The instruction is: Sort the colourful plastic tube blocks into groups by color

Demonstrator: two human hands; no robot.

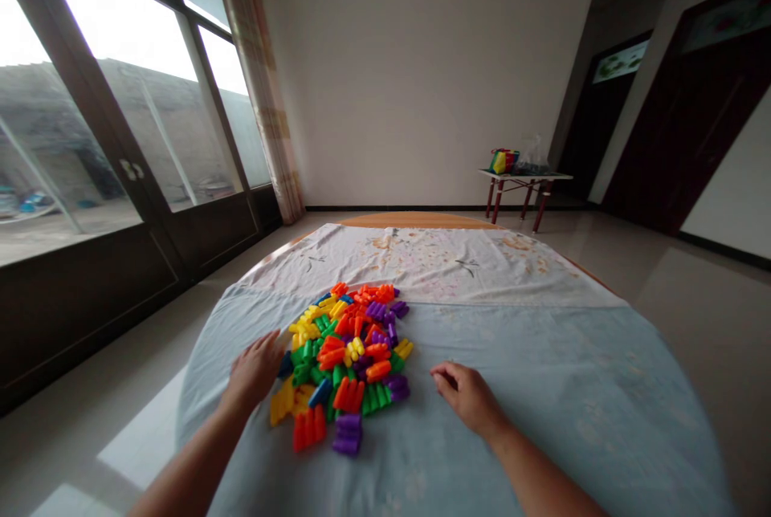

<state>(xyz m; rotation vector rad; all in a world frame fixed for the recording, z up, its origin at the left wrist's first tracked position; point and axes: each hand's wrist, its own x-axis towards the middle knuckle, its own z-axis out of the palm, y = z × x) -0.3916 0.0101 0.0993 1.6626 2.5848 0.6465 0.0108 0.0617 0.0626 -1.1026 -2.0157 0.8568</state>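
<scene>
A heap of bright plastic building blocks in orange, yellow, green, purple and blue lies left of the middle of the cloth-covered table. The blocks look ribbed, like short tubes joined side by side. My left hand rests at the heap's left edge with its fingers stretched forward, close to a dark blue block; whether it touches any is unclear. To the right of the heap, apart from it, my right hand lies on the cloth with its fingers curled in. Nothing shows in it. A purple block and an orange block sit nearest me.
A pale blue cloth and a white flowered cloth cover the round wooden table. Beyond it, a small table carries a colourful bag and a clear plastic bag. Glass doors stand at left.
</scene>
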